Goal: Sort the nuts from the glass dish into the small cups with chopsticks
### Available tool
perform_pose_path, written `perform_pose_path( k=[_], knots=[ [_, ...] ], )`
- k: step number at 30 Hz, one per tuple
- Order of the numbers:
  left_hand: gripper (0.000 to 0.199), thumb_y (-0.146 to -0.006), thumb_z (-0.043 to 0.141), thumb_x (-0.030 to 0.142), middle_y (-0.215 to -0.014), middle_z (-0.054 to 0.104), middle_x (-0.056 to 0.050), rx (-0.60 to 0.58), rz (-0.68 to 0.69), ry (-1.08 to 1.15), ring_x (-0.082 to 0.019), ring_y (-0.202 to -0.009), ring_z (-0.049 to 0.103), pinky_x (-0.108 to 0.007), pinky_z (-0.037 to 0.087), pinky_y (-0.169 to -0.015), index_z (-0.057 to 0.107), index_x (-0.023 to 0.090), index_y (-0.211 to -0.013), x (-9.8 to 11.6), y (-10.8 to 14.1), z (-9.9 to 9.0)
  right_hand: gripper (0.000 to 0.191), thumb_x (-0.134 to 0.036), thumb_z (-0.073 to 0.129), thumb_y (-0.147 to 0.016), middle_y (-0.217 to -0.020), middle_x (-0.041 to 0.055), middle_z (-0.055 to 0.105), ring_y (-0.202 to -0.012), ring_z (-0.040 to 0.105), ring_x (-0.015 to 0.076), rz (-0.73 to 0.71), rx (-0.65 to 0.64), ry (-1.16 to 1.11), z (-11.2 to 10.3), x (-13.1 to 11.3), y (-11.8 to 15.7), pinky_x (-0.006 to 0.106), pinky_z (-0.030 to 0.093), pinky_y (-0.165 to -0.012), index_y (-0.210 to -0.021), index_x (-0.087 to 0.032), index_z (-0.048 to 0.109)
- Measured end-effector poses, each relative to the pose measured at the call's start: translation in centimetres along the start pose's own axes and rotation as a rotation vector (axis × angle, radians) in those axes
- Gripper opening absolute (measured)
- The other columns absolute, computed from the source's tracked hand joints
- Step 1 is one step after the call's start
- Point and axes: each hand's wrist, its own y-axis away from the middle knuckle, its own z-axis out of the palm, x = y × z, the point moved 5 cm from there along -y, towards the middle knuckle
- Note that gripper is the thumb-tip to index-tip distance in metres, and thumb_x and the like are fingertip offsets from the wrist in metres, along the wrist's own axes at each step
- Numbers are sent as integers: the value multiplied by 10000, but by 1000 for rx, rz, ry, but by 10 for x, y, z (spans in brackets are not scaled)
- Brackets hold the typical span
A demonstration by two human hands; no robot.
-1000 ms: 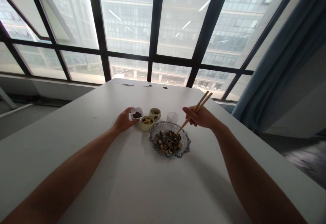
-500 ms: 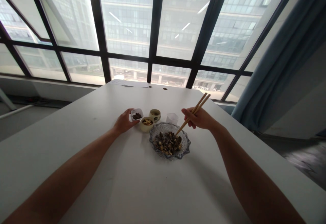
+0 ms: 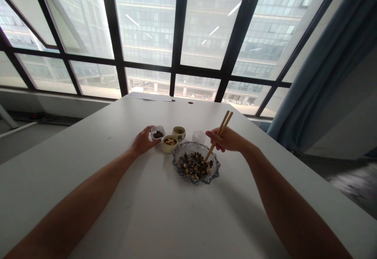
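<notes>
My right hand [image 3: 225, 138] is closed around a pair of wooden chopsticks [image 3: 221, 128]. Their tips reach into a scalloped glass bowl [image 3: 216, 174], among a mix of dark seeds and paler nuts [image 3: 194, 166]. Whether the tips pinch a piece is too small to tell. My left hand [image 3: 144, 141] grips a small white plastic cup [image 3: 158, 129], tilted toward me, with dark seeds [image 3: 158, 134] inside. Beside that cup stands a cream cup [image 3: 169, 147] of light brown nuts. A second cream cup [image 3: 180, 136] with dark lettering is just behind it.
A clear plastic cup [image 3: 199, 137] stands behind the glass bowl, close to my right hand. Papers [image 3: 150, 96] lie at the far end of the white table [image 3: 165, 219], before the windows. A blue curtain [image 3: 309, 62] hangs at the right.
My right hand has shifted slightly left, and the chopsticks stand steeper, their tips a little lower and to the right in the bowl. My left hand stays with the white cup.
</notes>
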Motion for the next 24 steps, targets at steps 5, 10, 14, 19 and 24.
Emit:
perform_pose_path(
  k=[5,10,14,19,24],
  knots=[
    [588,-726,732,456,-1156,685,-111,3,4,2,-271,-1025,672,-392,578,-805,531,215,-1223,-1,1,1,604,-722,547,-826,-441,28,599,-335,533,115,-7,19,-3,-2,-4,2,209,407,-341,-566,-178,591],
    [585,-719,733,463,-1131,695,-100,5,-4,2,-271,-1021,676,-391,580,-798,534,225,-1214,-3,0,2,635,-741,537,-820,-416,26,577,-327,518,111,5,53,-15,-9,-3,4,207,405,-335,-543,-173,596],
    [592,-717,736,480,-1121,698,-101,7,-5,2,-272,-1005,679,-389,582,-784,535,228,-1213,-2,0,1,614,-722,540,-831,-434,29,592,-338,531,112,23,8,3,-5,-4,4,211,420,-346,-558,-175,594],
    [592,-725,736,478,-1134,693,-107,5,-1,2,-271,-1007,676,-389,578,-787,531,221,-1218,-2,0,0,582,-698,557,-838,-441,24,595,-341,535,113,26,-25,6,-2,-6,4,215,423,-355,-574,-180,584],
    [593,-721,744,461,-1146,690,-115,-3,-8,-2,-276,-1007,679,-391,584,-777,532,218,-1218,-4,0,2,610,-712,514,-856,-447,30,591,-355,538,112,6,-4,38,-6,-11,7,215,429,-361,-573,-176,586]
  ],
)
